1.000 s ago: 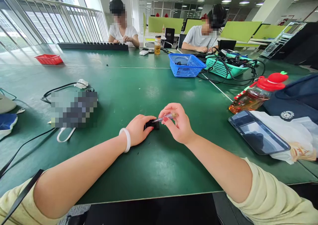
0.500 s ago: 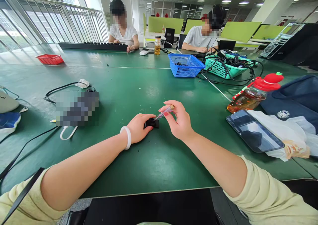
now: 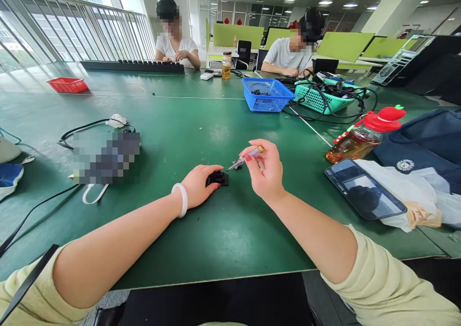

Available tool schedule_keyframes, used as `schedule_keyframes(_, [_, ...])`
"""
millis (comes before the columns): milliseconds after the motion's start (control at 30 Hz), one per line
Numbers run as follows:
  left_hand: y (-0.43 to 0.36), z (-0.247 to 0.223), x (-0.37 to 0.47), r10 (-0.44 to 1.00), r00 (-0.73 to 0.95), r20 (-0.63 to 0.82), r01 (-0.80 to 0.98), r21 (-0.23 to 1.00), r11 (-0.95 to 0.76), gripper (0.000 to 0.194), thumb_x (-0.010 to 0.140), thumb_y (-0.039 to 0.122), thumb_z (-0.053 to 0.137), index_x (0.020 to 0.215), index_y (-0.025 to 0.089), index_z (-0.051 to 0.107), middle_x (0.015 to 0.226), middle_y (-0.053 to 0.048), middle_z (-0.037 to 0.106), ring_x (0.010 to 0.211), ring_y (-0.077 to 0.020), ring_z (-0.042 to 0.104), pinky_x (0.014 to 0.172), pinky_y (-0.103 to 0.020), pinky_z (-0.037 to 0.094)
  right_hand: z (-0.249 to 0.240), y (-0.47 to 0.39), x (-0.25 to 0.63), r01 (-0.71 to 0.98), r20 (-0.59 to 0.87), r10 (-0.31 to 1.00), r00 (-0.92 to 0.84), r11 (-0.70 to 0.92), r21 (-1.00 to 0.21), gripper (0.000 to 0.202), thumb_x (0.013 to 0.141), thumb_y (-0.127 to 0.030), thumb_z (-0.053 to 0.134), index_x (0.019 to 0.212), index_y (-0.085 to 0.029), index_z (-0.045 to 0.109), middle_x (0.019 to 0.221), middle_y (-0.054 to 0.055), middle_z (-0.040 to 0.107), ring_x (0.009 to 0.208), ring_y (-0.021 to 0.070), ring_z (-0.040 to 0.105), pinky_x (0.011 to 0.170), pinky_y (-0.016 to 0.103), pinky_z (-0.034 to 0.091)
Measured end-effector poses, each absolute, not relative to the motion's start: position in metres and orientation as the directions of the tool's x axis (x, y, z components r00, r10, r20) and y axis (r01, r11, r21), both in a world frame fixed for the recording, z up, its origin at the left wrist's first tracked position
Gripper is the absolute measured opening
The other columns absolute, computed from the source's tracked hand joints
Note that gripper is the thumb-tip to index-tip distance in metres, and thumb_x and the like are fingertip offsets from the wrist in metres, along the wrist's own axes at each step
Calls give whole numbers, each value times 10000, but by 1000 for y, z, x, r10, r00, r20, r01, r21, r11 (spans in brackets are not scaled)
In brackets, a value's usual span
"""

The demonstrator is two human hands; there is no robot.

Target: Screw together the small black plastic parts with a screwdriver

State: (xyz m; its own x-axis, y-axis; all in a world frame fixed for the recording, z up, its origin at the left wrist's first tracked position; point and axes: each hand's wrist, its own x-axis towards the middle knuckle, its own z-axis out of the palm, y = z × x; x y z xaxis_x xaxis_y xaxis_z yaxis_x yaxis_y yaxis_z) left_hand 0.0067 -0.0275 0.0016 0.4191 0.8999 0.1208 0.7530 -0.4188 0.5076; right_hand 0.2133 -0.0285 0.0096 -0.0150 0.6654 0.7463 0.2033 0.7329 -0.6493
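Note:
My left hand (image 3: 196, 187), with a white band at its wrist, pinches a small black plastic part (image 3: 219, 177) against the green tabletop. Thumb and forefinger cover much of that part, so its exact kind is unclear. Slanting down from my right hand (image 3: 268, 171) is a screwdriver (image 3: 255, 152) with a see-through purplish handle. Its handle is closed in my fingers, and the tip points at the black part, just above its right end; whether they touch I cannot tell. Beside the shaft lie tiny dark bits (image 3: 236, 165), too small to name.
On the right are a phone (image 3: 365, 189), a plastic bag (image 3: 418, 187), a red-lidded bottle (image 3: 363, 136) and a dark blue bag (image 3: 432, 138). Farther off stand a blue basket (image 3: 268, 100) and a green basket (image 3: 317, 99) with cables. Two people sit across the table (image 3: 173, 249).
My right hand has drawn the screwdriver slightly up and to the right, off the black part. The left hand keeps its grip. Across the table, one person's hand has lifted from the tabletop.

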Motion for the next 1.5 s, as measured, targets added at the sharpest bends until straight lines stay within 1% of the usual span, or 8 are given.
schedule_keyframes(133, [-27,1,7,900,423,108,758,502,-417,449,882,261,620,1329,236,620,1236,-76,703,1176,-276,623,1061,-471,497,11,-28,215,163,720,693,45,706,-690,265,985,-425,563,1179,-265,482,861,10,641,808,171,667,768,359,572])
schedule_keyframes(367, [-27,1,7,898,429,99,756,504,-417,454,888,248,633,1342,229,614,1222,-73,705,1175,-272,617,1060,-451,490,5,-31,210,163,696,705,-137,709,-686,197,993,-347,550,1161,-259,497,886,6,654,802,145,664,776,330,559])
schedule_keyframes(500, [-27,2,7,895,433,107,746,515,-423,450,885,234,632,1335,231,619,1210,-71,709,1160,-268,621,1052,-451,494,5,-30,209,198,666,717,-204,697,-689,194,953,-324,617,1109,-264,519,856,-12,655,753,137,656,746,314,560])
schedule_keyframes(600, [-27,2,8,892,437,117,739,519,-430,441,888,246,625,1328,242,620,1193,-64,715,1142,-267,626,1038,-452,503,7,-30,211,224,690,704,-170,710,-668,215,925,-327,663,1078,-265,526,835,-20,642,718,134,648,736,314,563])
schedule_keyframes(800, [-27,-1,7,897,427,117,741,524,-421,458,880,256,629,1339,257,610,1199,-62,705,1149,-268,624,1039,-452,504,8,-32,213,149,806,591,-39,801,-580,190,980,-259,572,1156,-274,502,872,1,639,784,141,649,760,319,573])
schedule_keyframes(1100, [-26,-2,6,897,421,136,736,527,-425,420,893,262,625,1313,258,633,1250,-56,696,1201,-281,605,1079,-474,485,6,-30,209,285,698,667,-262,744,-604,159,997,-252,520,1155,-271,518,919,8,709,826,148,687,808,324,585])
schedule_keyframes(1300, [-27,-3,6,857,447,255,693,507,-512,366,915,225,581,1273,239,656,1295,-66,658,1234,-274,571,1120,-479,449,9,-32,210,334,718,669,-191,732,-594,130,966,-253,588,1085,-266,537,914,5,720,829,163,693,791,334,573])
schedule_keyframes(1500, [-28,-3,2,853,325,408,771,408,-489,372,944,179,483,1258,227,678,1250,-110,594,1158,-280,555,1082,-504,464,9,-26,218,218,866,498,35,842,-493,122,999,-283,529,1114,-276,489,937,27,659,876,190,688,804,389,573])
